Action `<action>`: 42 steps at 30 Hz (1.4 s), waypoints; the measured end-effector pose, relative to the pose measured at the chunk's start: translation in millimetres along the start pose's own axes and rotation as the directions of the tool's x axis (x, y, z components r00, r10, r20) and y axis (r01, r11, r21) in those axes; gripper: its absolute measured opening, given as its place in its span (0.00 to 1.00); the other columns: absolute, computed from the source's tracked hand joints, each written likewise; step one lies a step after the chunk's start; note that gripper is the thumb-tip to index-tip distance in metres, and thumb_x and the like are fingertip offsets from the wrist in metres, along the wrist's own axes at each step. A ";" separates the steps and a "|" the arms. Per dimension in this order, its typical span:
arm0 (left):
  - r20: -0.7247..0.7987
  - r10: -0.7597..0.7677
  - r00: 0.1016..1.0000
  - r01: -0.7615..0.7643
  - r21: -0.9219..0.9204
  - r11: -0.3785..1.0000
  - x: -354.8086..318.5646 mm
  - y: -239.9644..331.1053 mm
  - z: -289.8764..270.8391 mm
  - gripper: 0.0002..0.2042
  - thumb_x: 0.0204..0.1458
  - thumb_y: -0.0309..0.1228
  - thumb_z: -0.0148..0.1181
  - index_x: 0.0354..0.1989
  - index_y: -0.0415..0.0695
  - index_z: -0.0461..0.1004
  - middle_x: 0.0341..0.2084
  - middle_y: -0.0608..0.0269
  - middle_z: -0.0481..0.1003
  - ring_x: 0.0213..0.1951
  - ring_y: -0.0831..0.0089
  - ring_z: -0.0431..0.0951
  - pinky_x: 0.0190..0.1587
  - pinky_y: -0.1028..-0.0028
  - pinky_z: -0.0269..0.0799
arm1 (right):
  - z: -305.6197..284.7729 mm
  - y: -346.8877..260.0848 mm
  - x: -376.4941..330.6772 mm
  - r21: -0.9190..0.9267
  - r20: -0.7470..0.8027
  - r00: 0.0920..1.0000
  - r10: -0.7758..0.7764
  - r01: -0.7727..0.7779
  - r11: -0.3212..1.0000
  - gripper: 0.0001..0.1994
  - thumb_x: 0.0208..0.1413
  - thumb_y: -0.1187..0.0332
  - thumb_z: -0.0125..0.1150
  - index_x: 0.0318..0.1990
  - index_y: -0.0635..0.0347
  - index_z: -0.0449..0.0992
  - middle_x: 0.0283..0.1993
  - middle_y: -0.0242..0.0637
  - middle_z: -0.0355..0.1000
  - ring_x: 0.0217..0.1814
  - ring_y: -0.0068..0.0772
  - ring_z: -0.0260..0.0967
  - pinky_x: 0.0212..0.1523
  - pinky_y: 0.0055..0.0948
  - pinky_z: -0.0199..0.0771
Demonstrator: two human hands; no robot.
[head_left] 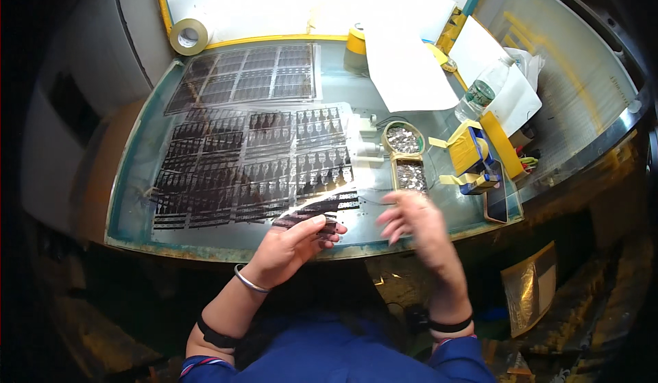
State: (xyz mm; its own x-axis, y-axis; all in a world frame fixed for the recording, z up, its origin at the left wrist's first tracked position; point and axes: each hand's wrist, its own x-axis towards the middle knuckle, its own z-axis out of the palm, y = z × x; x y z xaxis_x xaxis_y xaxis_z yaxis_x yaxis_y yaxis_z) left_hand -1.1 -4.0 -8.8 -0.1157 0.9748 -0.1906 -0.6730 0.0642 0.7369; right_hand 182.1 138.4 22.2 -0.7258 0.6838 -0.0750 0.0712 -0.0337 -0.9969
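Observation:
At the table's front edge, my left hand point(298, 240) is closed on a dark patterned film strip point(310, 218), thumb on top and fingers beneath. A pale curved edge or streak of light runs from the strip up to the right. My right hand point(417, 224), blurred by motion, hangs just in front of two small containers, its fingers apart with nothing visible in them. A round tin point(404, 139) and a square tin point(410, 175) hold small silvery pieces. Left of them lie overlapping dark patterned film sheets point(253, 167), and a further stack of sheets point(250, 75) lies behind.
White paper point(404, 68) droops over the back of the glass table. A tape roll point(188, 37) stands at back left. On the right are a plastic bottle point(483, 90), a blue-and-yellow tape dispenser point(469, 151) and a phone point(496, 203). Thin cables run near the tins.

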 end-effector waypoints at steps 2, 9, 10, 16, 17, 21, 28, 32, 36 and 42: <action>-0.024 -0.008 1.000 0.008 0.010 1.000 0.5 1.8 5.5 0.12 0.58 0.31 0.46 0.42 0.37 0.72 0.38 0.55 0.75 0.37 0.73 0.72 0.45 0.73 0.66 | -40.7 -19.7 -8.4 -0.104 -0.265 0.931 -0.250 0.230 0.968 0.12 0.58 0.66 0.53 0.43 0.65 0.71 0.34 0.36 0.72 0.30 0.19 0.68 0.31 0.18 0.67; -0.055 -0.024 0.998 0.023 -0.014 1.000 0.4 0.9 7.7 0.11 0.57 0.30 0.47 0.42 0.34 0.70 0.38 0.52 0.74 0.38 0.71 0.72 0.43 0.72 0.66 | -158.5 -68.7 -15.8 -0.674 -0.434 0.824 -0.364 -0.029 0.738 0.08 0.50 0.72 0.61 0.32 0.71 0.76 0.27 0.34 0.74 0.27 0.19 0.70 0.32 0.17 0.71; -0.066 -0.024 0.998 0.023 -0.014 1.000 1.3 0.4 7.6 0.11 0.57 0.30 0.47 0.41 0.34 0.70 0.38 0.52 0.74 0.38 0.71 0.72 0.43 0.72 0.66 | -165.8 -67.0 -11.3 -0.623 -0.433 0.855 -0.285 -0.056 0.780 0.10 0.49 0.70 0.62 0.33 0.70 0.77 0.26 0.35 0.74 0.26 0.19 0.70 0.31 0.18 0.70; -0.070 0.008 0.998 -0.005 0.036 0.999 -0.9 2.4 8.6 0.12 0.57 0.30 0.47 0.41 0.33 0.70 0.37 0.52 0.74 0.37 0.71 0.72 0.42 0.72 0.66 | -175.7 -58.4 10.1 -0.764 -0.400 0.914 -0.074 -0.288 0.578 0.13 0.47 0.62 0.62 0.31 0.64 0.79 0.24 0.38 0.73 0.29 0.27 0.71 0.34 0.26 0.68; -0.066 0.010 0.998 -0.007 0.047 0.999 -0.9 2.5 9.1 0.12 0.57 0.30 0.47 0.41 0.33 0.70 0.37 0.52 0.74 0.37 0.71 0.72 0.42 0.72 0.66 | -180.0 -52.3 13.3 -0.741 -0.390 0.917 -0.081 -0.260 0.619 0.12 0.47 0.62 0.61 0.30 0.64 0.79 0.24 0.39 0.74 0.29 0.28 0.70 0.35 0.27 0.68; -0.095 0.001 0.995 0.004 0.052 0.999 1.3 1.2 13.7 0.13 0.57 0.32 0.46 0.39 0.34 0.71 0.35 0.55 0.75 0.34 0.73 0.71 0.41 0.74 0.67 | -170.3 -57.6 6.9 -0.787 -0.460 0.850 -0.258 -0.255 0.562 0.12 0.47 0.61 0.61 0.30 0.63 0.78 0.25 0.40 0.74 0.29 0.31 0.72 0.37 0.29 0.68; -0.110 0.006 0.994 -0.003 0.029 1.000 -1.7 2.5 13.5 0.12 0.57 0.31 0.47 0.39 0.34 0.71 0.35 0.55 0.74 0.35 0.72 0.71 0.41 0.73 0.68 | -150.0 -35.9 -11.5 -0.593 -0.534 0.759 -0.372 -0.022 0.805 0.08 0.47 0.75 0.62 0.35 0.69 0.75 0.29 0.37 0.75 0.30 0.22 0.71 0.34 0.19 0.70; -0.102 -0.014 0.995 0.019 0.043 0.999 0.9 1.8 14.0 0.12 0.57 0.31 0.46 0.39 0.34 0.71 0.35 0.55 0.74 0.34 0.72 0.71 0.41 0.74 0.68 | -159.6 -24.0 -16.9 -0.584 -0.570 0.722 -0.392 -0.020 0.811 0.10 0.43 0.75 0.64 0.33 0.65 0.69 0.29 0.36 0.72 0.32 0.22 0.71 0.32 0.22 0.69; -0.080 -0.010 0.997 0.015 0.051 0.999 -0.3 2.3 14.4 0.13 0.58 0.32 0.46 0.40 0.34 0.71 0.36 0.55 0.74 0.36 0.73 0.70 0.42 0.74 0.66 | -157.2 -23.8 -23.2 -0.735 -0.546 0.742 -0.388 -0.202 0.647 0.10 0.42 0.73 0.64 0.31 0.62 0.69 0.26 0.35 0.71 0.34 0.30 0.69 0.42 0.30 0.63; -0.050 -0.027 0.998 0.028 0.027 0.999 0.4 0.0 5.8 0.12 0.58 0.31 0.46 0.41 0.34 0.71 0.37 0.55 0.74 0.38 0.72 0.71 0.43 0.72 0.65 | -94.5 -25.0 -21.5 -0.844 -0.412 0.741 -0.529 -0.092 0.529 0.09 0.41 0.71 0.65 0.29 0.59 0.69 0.25 0.34 0.72 0.34 0.35 0.68 0.48 0.33 0.55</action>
State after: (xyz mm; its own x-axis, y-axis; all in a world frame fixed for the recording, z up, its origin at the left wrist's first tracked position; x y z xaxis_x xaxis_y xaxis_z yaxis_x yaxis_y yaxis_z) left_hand 3.0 -2.4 -5.1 -0.1342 0.9608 -0.2425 -0.6558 0.0973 0.7486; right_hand 260.6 193.4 51.1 -0.2938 0.8253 0.4822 0.6814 0.5346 -0.4998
